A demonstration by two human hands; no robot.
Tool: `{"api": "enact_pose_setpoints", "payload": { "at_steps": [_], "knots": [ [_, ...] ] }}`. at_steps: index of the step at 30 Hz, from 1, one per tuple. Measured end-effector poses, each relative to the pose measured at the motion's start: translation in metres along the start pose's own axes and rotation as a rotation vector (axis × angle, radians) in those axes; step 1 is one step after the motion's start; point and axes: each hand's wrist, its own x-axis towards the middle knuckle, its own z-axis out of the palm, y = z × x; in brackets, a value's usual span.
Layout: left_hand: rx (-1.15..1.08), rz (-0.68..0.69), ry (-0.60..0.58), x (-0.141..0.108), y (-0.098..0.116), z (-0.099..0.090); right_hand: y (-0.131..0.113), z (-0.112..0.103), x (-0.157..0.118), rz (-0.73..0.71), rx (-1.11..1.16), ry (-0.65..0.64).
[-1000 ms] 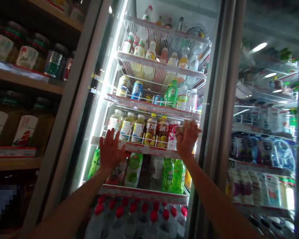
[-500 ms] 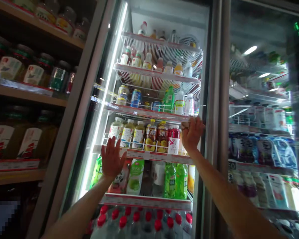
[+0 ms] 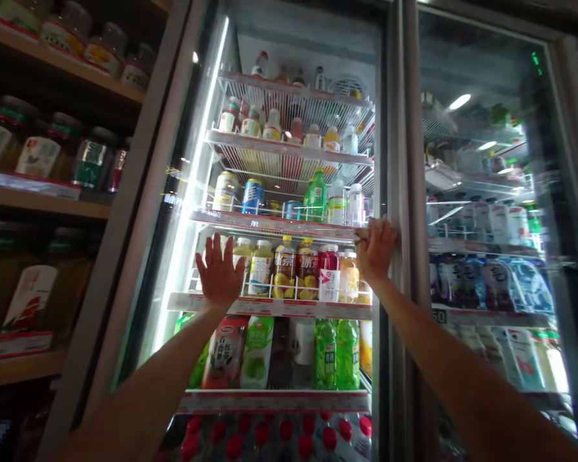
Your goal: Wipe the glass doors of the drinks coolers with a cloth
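My left hand (image 3: 220,273) is raised with its fingers spread and palm forward, at the glass door (image 3: 289,35) of a lit drinks fridge. It appears to lie flat against the glass, over the shelf with tea bottles. My right hand (image 3: 378,250) is closed on a pale crumpled cloth (image 3: 361,236) near the door's right edge, beside the metal frame (image 3: 404,160). Only a little of the cloth shows past the fingers. Behind the glass stand yellow-capped brown tea bottles (image 3: 285,269), a red drink bottle (image 3: 329,273) and green bottles (image 3: 326,353).
To the left are wooden shelves (image 3: 52,199) with large labelled jars (image 3: 41,151). Another glass fridge door (image 3: 481,83) with drinks behind it adjoins on the right. Red-capped bottles (image 3: 261,436) fill the bottom of the lit fridge.
My left hand has moved up the glass relative to the shelves. The right hand stays by the door's right edge with the cloth, shifted slightly. The view has turned a little to the right.
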Motion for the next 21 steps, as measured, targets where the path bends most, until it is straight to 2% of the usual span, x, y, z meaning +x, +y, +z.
{"api": "enact_pose_setpoints", "payload": {
  "at_steps": [3,6,8,9,11,14,16,18,21],
  "knots": [
    [-0.01,0.006,0.009,-0.004,0.0,0.002,-0.049,0.016,-0.003,-0.15,0.105,-0.088],
    [0.0,0.013,0.014,-0.006,-0.002,0.001,-0.095,0.021,-0.02,-0.449,0.156,-0.28],
    [0.011,0.019,0.01,-0.005,-0.003,0.0,-0.099,0.015,-0.029,-0.626,0.135,-0.381],
    [0.015,0.02,0.01,-0.005,-0.002,0.0,-0.092,0.011,-0.03,-0.655,0.111,-0.396],
    [0.013,0.022,0.013,-0.005,-0.001,0.0,-0.063,0.002,-0.027,-0.542,0.049,-0.338],
    [0.011,0.022,0.016,-0.005,0.0,0.0,-0.016,-0.005,-0.009,-0.165,-0.036,-0.125],
    [0.015,0.02,0.013,-0.006,0.0,0.0,-0.006,-0.002,0.0,-0.036,-0.047,-0.048],
    [0.014,0.021,0.017,-0.006,-0.001,0.0,-0.021,0.003,-0.001,-0.06,-0.012,-0.064],
    [0.007,0.023,0.015,-0.006,-0.002,0.0,-0.073,0.01,-0.024,-0.277,0.08,-0.214]
  ]
}}
